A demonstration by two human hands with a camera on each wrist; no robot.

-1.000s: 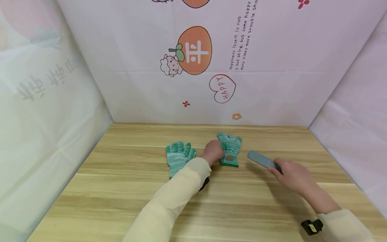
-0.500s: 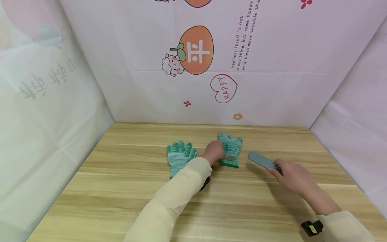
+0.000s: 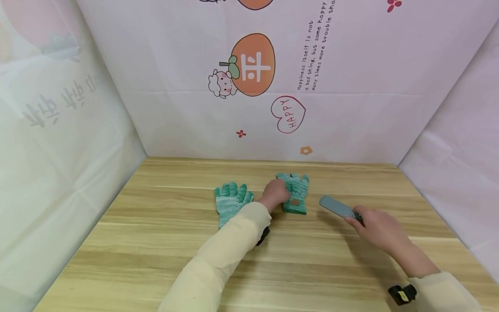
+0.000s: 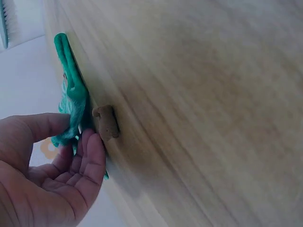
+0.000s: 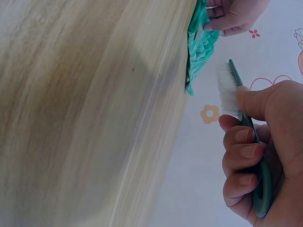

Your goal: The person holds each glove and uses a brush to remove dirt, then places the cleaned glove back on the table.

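My left hand [image 3: 275, 192] pinches the left edge of a green-and-white knit glove [image 3: 298, 187] between thumb and fingers. A brown patch [image 3: 295, 202] shows near that glove's cuff. In the left wrist view a small brown lump [image 4: 108, 123] lies on the wood close to the fingertips and the glove [image 4: 73, 90]. My right hand [image 3: 380, 227] grips a brush [image 3: 337, 206] by its dark green handle, held above the table to the right of the glove. Its white bristles [image 5: 226, 90] show in the right wrist view, apart from the glove.
A second green knit glove [image 3: 231, 201] lies flat to the left, its cuff partly hidden by my left sleeve. Both rest on a wooden table [image 3: 156, 260]. Printed white cloth [image 3: 187, 125] stands behind, with white cloth along both sides.
The right-hand glove has shifted slightly left, together with my left hand. The right hand and the brush stay almost still.
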